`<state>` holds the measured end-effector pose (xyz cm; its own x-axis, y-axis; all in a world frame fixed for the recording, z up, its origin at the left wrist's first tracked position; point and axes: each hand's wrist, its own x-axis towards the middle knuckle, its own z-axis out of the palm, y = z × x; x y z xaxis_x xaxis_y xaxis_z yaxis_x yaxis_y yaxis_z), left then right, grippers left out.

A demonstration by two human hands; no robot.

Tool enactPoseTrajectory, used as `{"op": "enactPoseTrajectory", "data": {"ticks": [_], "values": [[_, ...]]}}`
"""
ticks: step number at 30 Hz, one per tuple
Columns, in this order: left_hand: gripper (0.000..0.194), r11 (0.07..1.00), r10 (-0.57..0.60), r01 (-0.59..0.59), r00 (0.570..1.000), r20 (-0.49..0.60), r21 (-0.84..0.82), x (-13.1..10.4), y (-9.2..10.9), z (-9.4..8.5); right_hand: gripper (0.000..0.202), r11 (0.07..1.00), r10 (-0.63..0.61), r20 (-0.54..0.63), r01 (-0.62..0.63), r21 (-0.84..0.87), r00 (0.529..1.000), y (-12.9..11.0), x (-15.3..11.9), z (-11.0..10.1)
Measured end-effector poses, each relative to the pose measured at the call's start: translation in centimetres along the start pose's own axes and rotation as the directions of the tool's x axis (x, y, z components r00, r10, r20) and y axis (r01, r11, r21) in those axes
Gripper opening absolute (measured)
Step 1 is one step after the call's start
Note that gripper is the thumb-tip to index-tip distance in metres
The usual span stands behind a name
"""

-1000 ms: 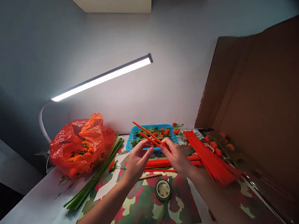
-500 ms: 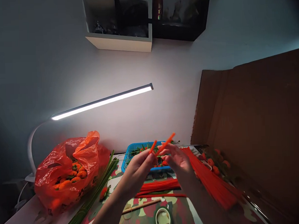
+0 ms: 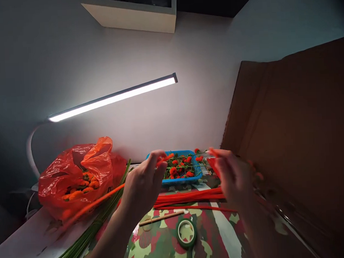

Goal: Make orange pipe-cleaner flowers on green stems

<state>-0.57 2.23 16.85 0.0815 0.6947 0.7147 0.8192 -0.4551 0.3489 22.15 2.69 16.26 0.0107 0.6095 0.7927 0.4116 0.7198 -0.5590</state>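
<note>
My left hand (image 3: 141,185) is closed around an orange pipe cleaner (image 3: 110,194). One end pokes out past its fingertips, and a long tail runs down to the left, blurred. Well apart on the right, my right hand (image 3: 237,175) pinches a short orange piece of pipe cleaner (image 3: 213,152) at its fingertips; most of that piece is hidden. Beyond and between the hands is a blue basket (image 3: 182,180) holding several small red-orange fuzzy flowers (image 3: 173,170) on green stems. Below them lies a bundle of red pipe cleaners (image 3: 186,197).
A red plastic bag (image 3: 62,164) with orange fuzzy pieces stands left, beside a bundle of green stems (image 3: 80,243). A thin stick (image 3: 161,218) and green tape roll (image 3: 186,233) lie on the camouflage-patterned cover (image 3: 162,243). A lit lamp (image 3: 113,98) hangs above; cardboard (image 3: 297,131) stands right.
My hands have moved apart, the right one going right with a short orange piece. The long orange tail now shows left of my left hand. The view has tilted down a little.
</note>
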Motion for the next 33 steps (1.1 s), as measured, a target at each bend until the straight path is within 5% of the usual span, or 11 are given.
{"op": "enactPoseTrajectory", "data": {"ticks": [3, 6, 10, 14, 23, 25, 28, 31, 33], "values": [[0.019, 0.989, 0.045, -0.029, 0.993, 0.106, -0.146, -0.5, 0.9, 0.8, 0.019, 0.998, 0.01, 0.258, -0.026, 0.058, 0.966, 0.1, -0.7, 3.3], [0.014, 0.916, 0.037, 0.028, 0.987, 0.155, -0.399, -0.7, 1.2, 1.7, 0.017, 0.987, 0.012, 0.294, -0.058, 0.151, 0.956, 0.3, -1.2, 5.4], [0.012, 0.762, -0.07, 0.153, 0.986, 0.154, -0.629, -0.6, 1.2, 2.4, 0.017, 0.96, 0.082, 0.283, -0.152, 0.236, 0.956, 0.9, -1.4, 5.5], [0.012, 0.699, -0.14, 0.251, 0.966, 0.216, -0.669, -0.4, 1.2, 2.6, 0.018, 0.948, 0.099, 0.361, -0.198, 0.25, 0.927, 1.3, -1.2, 5.1], [0.019, 0.747, -0.137, 0.226, 0.973, 0.188, -0.626, -0.6, 0.5, 3.4, 0.019, 0.908, 0.115, 0.463, -0.282, 0.311, 0.879, 1.4, -0.9, 5.1], [0.018, 0.765, -0.082, 0.176, 0.981, 0.177, -0.619, -0.5, 0.1, 3.6, 0.021, 0.831, 0.12, 0.538, -0.381, 0.405, 0.835, 1.9, -0.7, 5.1], [0.014, 0.796, 0.099, 0.0, 0.986, 0.131, -0.605, 0.0, -0.5, 3.4, 0.026, 0.609, 0.064, 0.715, -0.595, 0.524, 0.696, 2.9, -0.4, 5.1], [0.014, 0.793, 0.267, -0.165, 0.96, 0.091, -0.586, 0.4, -0.8, 3.1, 0.033, 0.412, -0.014, 0.843, -0.765, 0.495, 0.538, 4.0, -0.1, 5.0], [0.014, 0.792, 0.316, -0.214, 0.945, 0.085, -0.571, 0.6, -0.9, 2.9, 0.035, 0.346, -0.022, 0.877, -0.819, 0.457, 0.48, 4.6, 0.0, 5.0]]}}
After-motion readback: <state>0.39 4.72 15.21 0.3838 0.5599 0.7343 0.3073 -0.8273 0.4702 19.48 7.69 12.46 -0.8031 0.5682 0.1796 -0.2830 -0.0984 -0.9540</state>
